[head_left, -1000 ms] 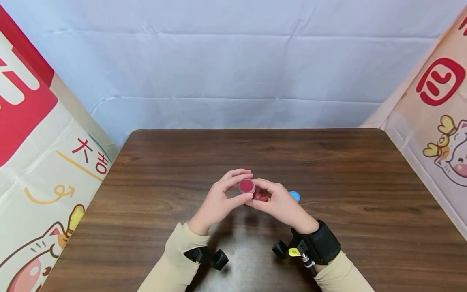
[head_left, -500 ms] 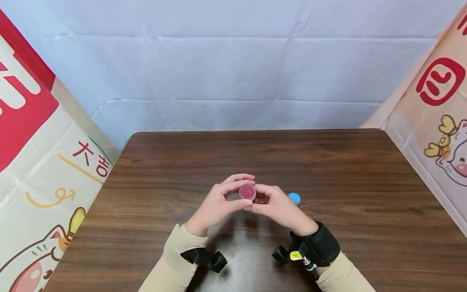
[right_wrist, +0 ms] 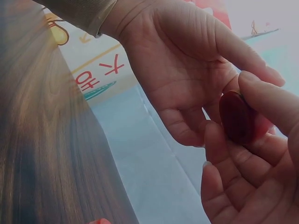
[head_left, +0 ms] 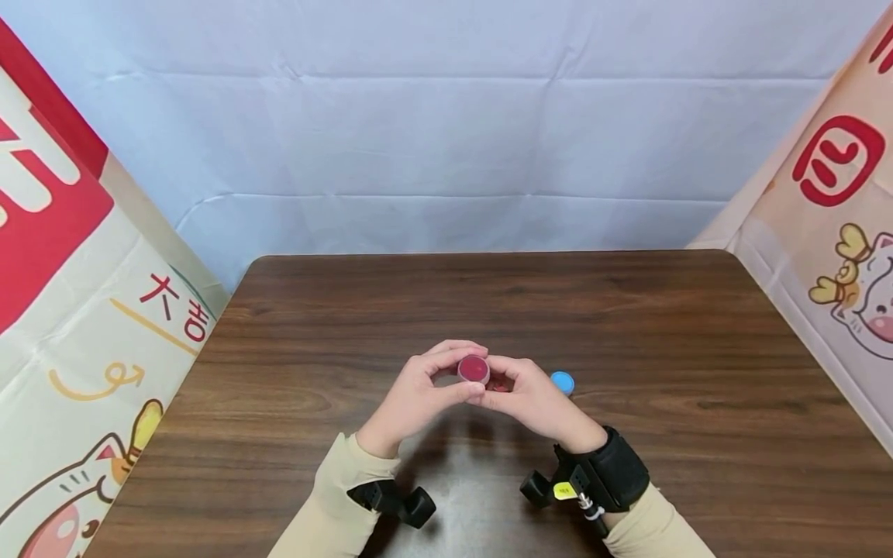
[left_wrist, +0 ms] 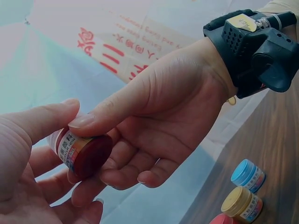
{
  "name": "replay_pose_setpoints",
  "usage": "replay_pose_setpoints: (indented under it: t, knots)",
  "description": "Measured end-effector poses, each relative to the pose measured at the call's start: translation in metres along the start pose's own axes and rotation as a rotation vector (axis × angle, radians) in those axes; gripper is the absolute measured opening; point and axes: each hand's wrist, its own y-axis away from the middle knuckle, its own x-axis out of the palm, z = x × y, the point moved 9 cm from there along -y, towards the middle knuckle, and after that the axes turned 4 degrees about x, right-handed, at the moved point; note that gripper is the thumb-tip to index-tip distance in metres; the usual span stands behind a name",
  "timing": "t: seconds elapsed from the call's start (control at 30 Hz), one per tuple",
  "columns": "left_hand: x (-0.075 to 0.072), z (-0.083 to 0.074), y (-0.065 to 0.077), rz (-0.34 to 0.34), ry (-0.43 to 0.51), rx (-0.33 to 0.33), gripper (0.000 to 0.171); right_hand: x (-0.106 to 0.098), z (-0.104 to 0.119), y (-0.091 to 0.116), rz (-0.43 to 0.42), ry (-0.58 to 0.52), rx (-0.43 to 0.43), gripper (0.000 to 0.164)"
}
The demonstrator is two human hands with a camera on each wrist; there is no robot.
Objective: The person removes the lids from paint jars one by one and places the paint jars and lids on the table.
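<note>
On the left banner [head_left: 105, 333], beside the counter [head_left: 628, 333], stands "大吉". The right banner [left_wrist: 140, 51], across the counter, bears red "人间烟火" and "Eating". Above the counter, a label [left_wrist: 72, 151] on a jar [left_wrist: 97, 156] shows "颜料"; the wristband [left_wrist: 222, 51] tag [left_wrist: 240, 22] is unclear.

There are four small jars [head_left: 474, 369], two wrist cameras [head_left: 417, 508] and one wooden table [head_left: 335, 310].

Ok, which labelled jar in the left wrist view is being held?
The dark red jar, pinched by the left hand and right hand; the blue jar and yellow jar stand on the table.
</note>
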Motion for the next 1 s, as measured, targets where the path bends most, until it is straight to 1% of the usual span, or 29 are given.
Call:
replay_pose_setpoints:
  t: [0.2, 0.33, 0.5, 0.63, 0.8, 0.93, 1.0]
  knots:
    - [0.000, -0.001, 0.001, -0.002, -0.029, 0.024, 0.034, 0.001, 0.001, 0.001, -0.002, -0.005, -0.010, 0.032]
    - [0.000, -0.004, 0.001, -0.017, -0.034, 0.042, 0.035, 0.001, 0.000, 0.002, -0.004, -0.006, -0.011, 0.033]
    - [0.001, -0.007, 0.001, -0.037, -0.043, 0.068, 0.038, -0.001, 0.002, 0.002, -0.027, 0.016, -0.033, 0.033]
    - [0.002, -0.007, 0.002, -0.058, -0.047, 0.060, 0.037, -0.003, 0.002, 0.004, -0.047, 0.049, -0.042, 0.032]
    - [0.000, -0.006, 0.002, -0.100, -0.071, 0.045, 0.031, -0.004, 0.004, 0.004, -0.072, 0.086, -0.059, 0.033]
    - [-0.002, -0.010, 0.003, -0.145, -0.081, 0.037, 0.029, -0.005, 0.005, 0.003, -0.086, 0.100, -0.069, 0.034]
    - [-0.001, -0.014, 0.003, -0.173, -0.109, 0.044, 0.030, -0.005, 0.006, 0.004, -0.107, 0.112, -0.088, 0.035]
